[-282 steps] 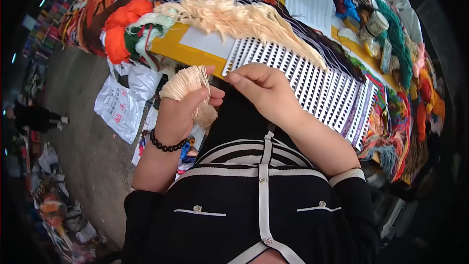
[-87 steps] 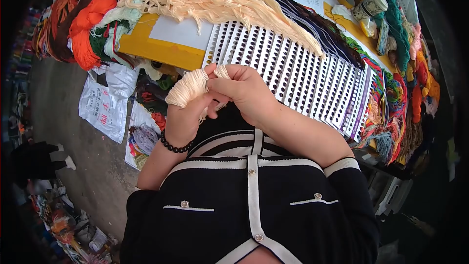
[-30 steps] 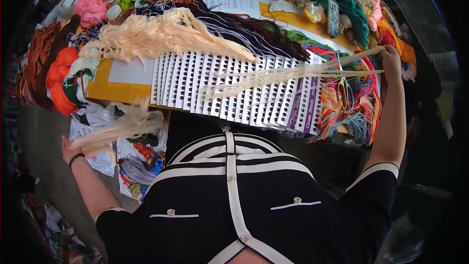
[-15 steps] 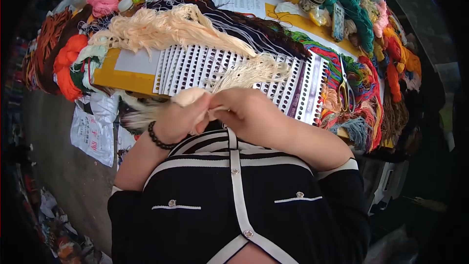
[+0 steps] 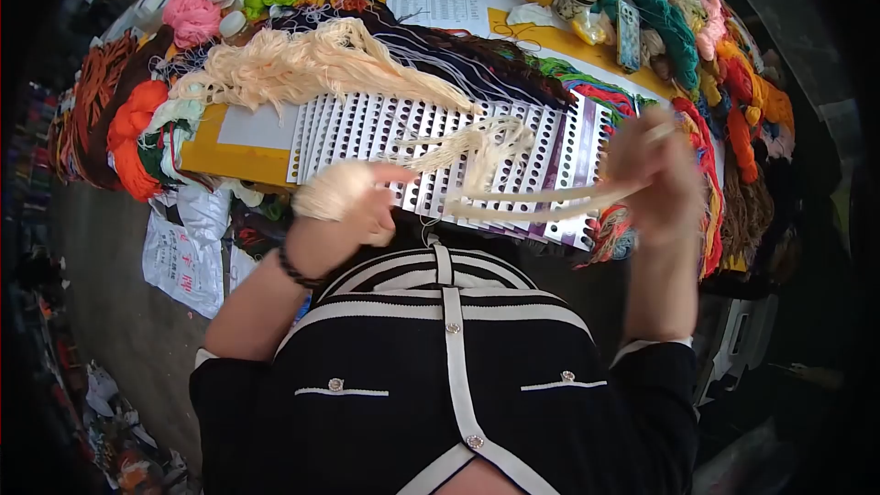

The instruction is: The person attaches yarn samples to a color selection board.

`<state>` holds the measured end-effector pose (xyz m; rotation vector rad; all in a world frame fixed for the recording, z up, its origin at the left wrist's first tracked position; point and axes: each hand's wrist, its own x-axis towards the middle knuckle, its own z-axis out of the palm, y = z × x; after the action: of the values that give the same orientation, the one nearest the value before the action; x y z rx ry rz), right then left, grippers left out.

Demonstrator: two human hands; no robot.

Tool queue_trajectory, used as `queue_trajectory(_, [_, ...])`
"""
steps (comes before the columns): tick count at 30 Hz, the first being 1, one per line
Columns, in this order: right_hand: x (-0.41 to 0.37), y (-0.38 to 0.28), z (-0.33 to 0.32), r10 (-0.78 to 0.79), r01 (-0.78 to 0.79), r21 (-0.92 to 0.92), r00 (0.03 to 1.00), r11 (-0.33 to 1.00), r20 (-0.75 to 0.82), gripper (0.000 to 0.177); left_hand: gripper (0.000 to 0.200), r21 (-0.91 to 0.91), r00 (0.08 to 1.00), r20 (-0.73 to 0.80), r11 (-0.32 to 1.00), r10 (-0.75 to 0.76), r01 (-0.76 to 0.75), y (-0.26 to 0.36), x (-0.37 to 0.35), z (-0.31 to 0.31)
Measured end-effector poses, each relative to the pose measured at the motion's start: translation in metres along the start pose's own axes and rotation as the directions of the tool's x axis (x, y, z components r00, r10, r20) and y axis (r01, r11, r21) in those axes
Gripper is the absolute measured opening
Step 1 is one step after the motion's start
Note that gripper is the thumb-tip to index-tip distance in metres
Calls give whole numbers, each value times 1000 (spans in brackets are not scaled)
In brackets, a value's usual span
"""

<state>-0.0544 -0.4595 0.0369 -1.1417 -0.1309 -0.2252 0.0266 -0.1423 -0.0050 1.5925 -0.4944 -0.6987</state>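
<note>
Tangles look like the main risk: the long, pale cream thread strand (image 5: 550,193) runs in a slack double line from the right hand (image 5: 655,174) over the white, hole-punched cards (image 5: 357,133) on the yellow-edged surface (image 5: 243,161), so a sharp pull could catch a hole or card edge. Could also drag the loose pile of cream thread (image 5: 500,142) on the cards into knots, or snag the multicoloured thread heap (image 5: 711,206) near the right hand. A loose left grip could let the fanned, cream thread bundle (image 5: 330,191) slip apart. Left hand (image 5: 341,231): partly closed, bundle pinched at the thumb side, index finger stretched out. Right hand: blurred, well apart from left, seems closed round the strand; exact finger placement can't tell.
</note>
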Motion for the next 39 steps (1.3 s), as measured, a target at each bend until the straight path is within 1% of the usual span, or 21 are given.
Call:
queue_trajectory(1, [3, -25, -33, -115, 87, -238, 988, 967, -106, 22, 33, -121, 996, -51, 991, -69, 62, 11, -2, -15])
queue_trajectory(2, [-1, -54, -65, -166, -27, -429, 899, 903, -406, 21, 38, 4, 978, -194, 997, 81, -81, 17, -10, -29])
queue_trajectory(3, [-1, -68, -100, -485, -3, -684, 703, 730, -521, 23, 43, -38, 940, -290, 980, 178, -197, 29, -13, -45])
queue_trajectory(5, [-8, -92, -130, -807, -234, -937, 481, 258, -342, 26, 49, 55, 868, -334, 927, 368, -372, 56, -13, -66])
queue_trajectory(6, [-5, -89, -110, -808, -302, -932, 486, 201, -332, 26, 48, -58, 890, -289, 921, 353, -385, 73, -11, -72])
queue_trajectory(7, [1, -75, -100, -735, -100, -951, 613, 292, -290, 24, 48, -98, 888, -267, 906, 376, -413, 86, -2, -65])
queue_trajectory(8, [7, -60, -83, -609, -95, -960, 756, 264, -242, 23, 48, -74, 896, -219, 910, 385, -409, 88, 12, -55])
queue_trajectory(9, [19, -37, -59, -406, -311, -918, 827, 246, -389, 20, 48, -50, 902, -170, 911, 396, -409, 91, 28, -49])
queue_trajectory(11, [37, 19, -41, -11, -173, -874, 980, 454, -200, 22, 45, 433, 710, 327, 569, 623, -699, 65, 76, -52])
queue_trajectory(12, [45, 47, -40, 143, -254, -846, 967, 468, -212, 23, 43, 297, 908, 121, 858, 401, -418, 59, 89, -31])
queue_trajectory(13, [54, 74, -41, 173, -227, -861, 971, 456, -164, 23, 41, 83, 997, -27, 994, 78, -76, 53, 103, -5])
queue_trajectory(15, [63, 111, -46, 248, -349, -830, 933, 435, -262, 23, 37, -126, 964, 20, 956, -265, 265, 16, 142, 11])
queue_trajectory(17, [70, 124, -48, 367, -473, -766, 870, 436, -328, 23, 35, -292, 904, 66, 858, -422, 422, -9, 163, 22])
queue_trajectory(22, [76, 131, -53, 484, -576, -652, 805, 493, -344, 21, 35, -169, 849, 52, 833, -525, 526, -29, 188, 44])
queue_trajectory(26, [79, 129, -53, 518, -624, -616, 769, 481, -374, 20, 19, -277, 928, 47, 888, -369, 367, -34, 190, 59])
queue_trajectory(28, [82, 126, -52, 546, -659, -550, 745, 512, -384, 19, 20, -91, 948, -26, 946, -316, 312, -48, 200, 60])
queue_trajectory(30, [83, 128, -54, 573, -691, -481, 720, 540, -391, 19, 20, -72, 956, -37, 955, -292, 289, -55, 203, 62])
queue_trajectory(33, [84, 139, -59, 569, -675, -531, 730, 512, -379, 26, 20, -94, 967, -62, 966, -246, 240, -60, 202, 65])
queue_trajectory(36, [82, 143, -52, 349, -314, -926, 909, 208, -229, 27, 24, -4, 968, -67, 970, -243, 243, -64, 203, 61])
queue_trajectory(37, [81, 143, -51, 352, -311, -927, 909, 210, -225, 27, 25, 39, 968, -57, 968, -245, 247, -66, 203, 61])
queue_trajectory(39, [80, 141, -54, 511, -525, -722, 815, 451, -274, 27, 26, 82, 968, -51, 965, -247, 251, -64, 206, 56])
